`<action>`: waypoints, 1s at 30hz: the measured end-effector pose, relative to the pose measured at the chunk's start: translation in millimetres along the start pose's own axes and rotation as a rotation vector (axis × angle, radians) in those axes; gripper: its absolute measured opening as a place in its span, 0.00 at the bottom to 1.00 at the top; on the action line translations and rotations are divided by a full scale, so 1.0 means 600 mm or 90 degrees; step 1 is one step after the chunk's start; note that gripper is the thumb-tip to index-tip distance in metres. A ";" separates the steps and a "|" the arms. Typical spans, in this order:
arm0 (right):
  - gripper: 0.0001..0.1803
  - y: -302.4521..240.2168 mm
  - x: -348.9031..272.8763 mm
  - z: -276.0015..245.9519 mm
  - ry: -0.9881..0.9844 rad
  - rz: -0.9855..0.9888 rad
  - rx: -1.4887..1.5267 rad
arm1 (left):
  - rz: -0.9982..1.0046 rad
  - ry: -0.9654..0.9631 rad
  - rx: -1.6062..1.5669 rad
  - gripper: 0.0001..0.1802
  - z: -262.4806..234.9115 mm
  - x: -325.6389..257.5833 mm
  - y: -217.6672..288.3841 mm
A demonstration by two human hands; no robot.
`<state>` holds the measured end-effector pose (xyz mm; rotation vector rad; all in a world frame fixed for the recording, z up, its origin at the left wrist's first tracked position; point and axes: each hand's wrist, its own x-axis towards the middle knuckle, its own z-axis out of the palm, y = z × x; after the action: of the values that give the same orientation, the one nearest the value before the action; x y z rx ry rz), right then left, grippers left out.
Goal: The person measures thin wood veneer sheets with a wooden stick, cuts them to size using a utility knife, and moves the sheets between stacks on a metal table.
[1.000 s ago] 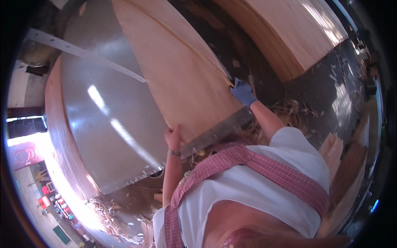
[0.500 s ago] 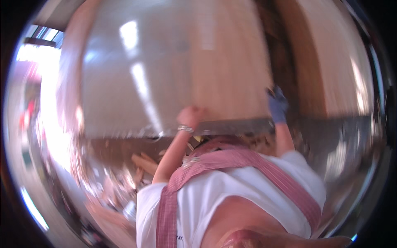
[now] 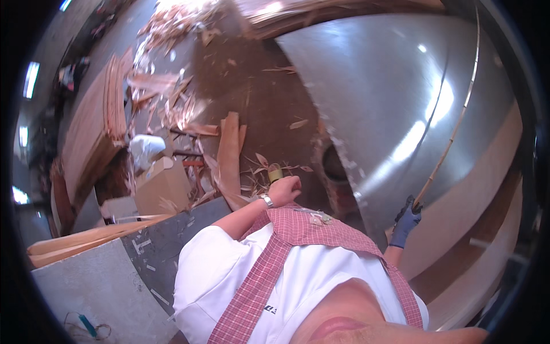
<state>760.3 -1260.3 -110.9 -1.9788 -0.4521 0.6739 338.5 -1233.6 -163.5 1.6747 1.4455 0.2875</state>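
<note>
My right hand (image 3: 407, 225), in a blue glove with dark fingers, is closed round the lower end of a long thin bamboo-like stick (image 3: 452, 137). The stick slants up and away over a shiny metal tabletop (image 3: 366, 74). My bare left hand (image 3: 285, 191), with a metal-band watch (image 3: 266, 200) at the wrist, is in front of my waist with its fingers curled in. What those fingers hold, if anything, is hidden. Just beyond it shows a yellowish roll-like item (image 3: 275, 173); I cannot tell whether the hand touches it.
Wood veneer scraps (image 3: 229, 155) litter the floor at the left, near a cardboard box (image 3: 163, 186) and a stack of veneer sheets (image 3: 94, 129). A grey board surface (image 3: 103, 292) lies at lower left. Another veneer stack (image 3: 344, 10) is at the far side. Pale sheets (image 3: 458, 229) lie right.
My view has swung left, bringing the scrap-strewn floor into sight. My left hand has left the wooden sheet's near edge. The stick in my right hand now shows clearly.
</note>
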 end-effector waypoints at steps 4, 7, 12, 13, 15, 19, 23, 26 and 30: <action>0.15 -0.087 -0.024 0.251 -0.097 -0.106 0.079 | -0.138 0.100 -0.076 0.12 -0.165 -0.009 -0.135; 0.14 -0.191 -0.098 0.451 -0.182 -0.043 0.112 | -0.105 0.147 -0.186 0.14 -0.319 0.023 -0.164; 0.14 -0.250 -0.106 0.713 -0.314 -0.025 0.185 | 0.427 0.089 -0.574 0.19 -0.619 0.077 -0.020; 0.16 -0.223 -0.064 0.768 -0.287 0.005 0.240 | 0.500 0.010 -0.624 0.24 -0.692 0.069 0.027; 0.20 -0.360 -0.186 0.858 -0.365 0.020 0.072 | 0.742 -0.016 -0.650 0.30 -0.794 0.070 0.062; 0.20 -0.391 -0.187 1.054 -0.426 -0.028 0.117 | 1.055 -0.153 -0.680 0.31 -0.960 0.121 0.101; 0.17 -0.399 -0.198 1.223 -0.425 0.000 0.133 | 1.014 -0.224 -0.725 0.26 -1.072 0.236 0.081; 0.16 -0.403 -0.185 1.329 -0.387 0.047 0.131 | 0.967 -0.314 -0.751 0.21 -1.157 0.331 0.077; 0.18 -0.416 -0.194 1.363 -0.313 0.053 0.059 | 0.882 -0.455 -0.797 0.16 -1.236 0.449 0.098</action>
<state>148.7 -655.0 -174.3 -1.7434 -0.6195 1.2213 -37.0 -650.9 218.5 1.1284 -0.6047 0.9422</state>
